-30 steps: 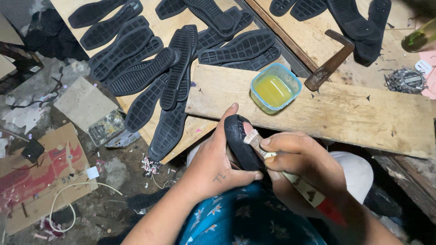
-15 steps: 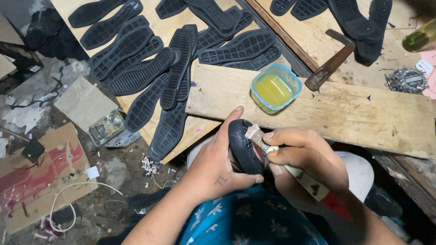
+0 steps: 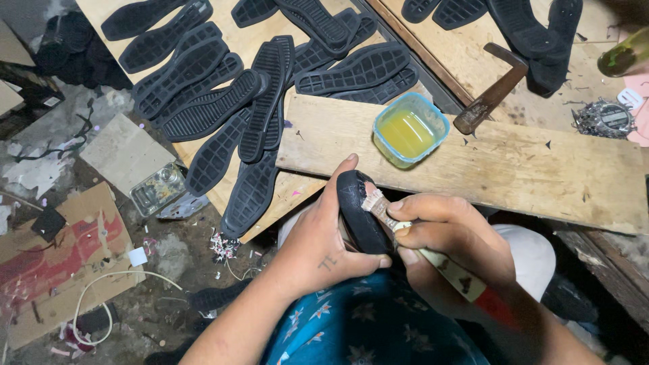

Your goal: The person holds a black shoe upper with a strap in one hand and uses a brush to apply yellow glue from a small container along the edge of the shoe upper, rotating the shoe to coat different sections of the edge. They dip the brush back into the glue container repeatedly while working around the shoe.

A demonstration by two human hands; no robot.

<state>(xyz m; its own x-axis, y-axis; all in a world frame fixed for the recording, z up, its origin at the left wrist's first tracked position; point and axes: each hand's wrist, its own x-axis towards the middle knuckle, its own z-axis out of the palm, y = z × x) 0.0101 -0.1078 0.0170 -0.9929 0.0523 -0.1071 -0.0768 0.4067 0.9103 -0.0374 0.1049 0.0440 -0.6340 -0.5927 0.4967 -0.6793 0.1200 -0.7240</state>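
My left hand (image 3: 318, 247) grips a black shoe sole (image 3: 359, 213) held on edge over my lap. My right hand (image 3: 449, 236) holds a brush (image 3: 446, 267) with a pale and red handle. Its bristles (image 3: 372, 199) touch the upper part of the sole. A small square blue-rimmed tub of yellow glue (image 3: 410, 130) stands on a wooden plank (image 3: 514, 165) just beyond the hands.
Several black rubber soles (image 3: 223, 101) lie spread over boards at the top left and top right. A hammer (image 3: 490, 91) rests on the plank's far edge by the tub. Cardboard (image 3: 61, 263), a cord and scraps litter the floor at left. A green bottle (image 3: 622, 54) is at the right edge.
The brush has moved a little along the sole's upper part. My left hand has shifted the sole slightly, and my thumb has stretched up along its edge.
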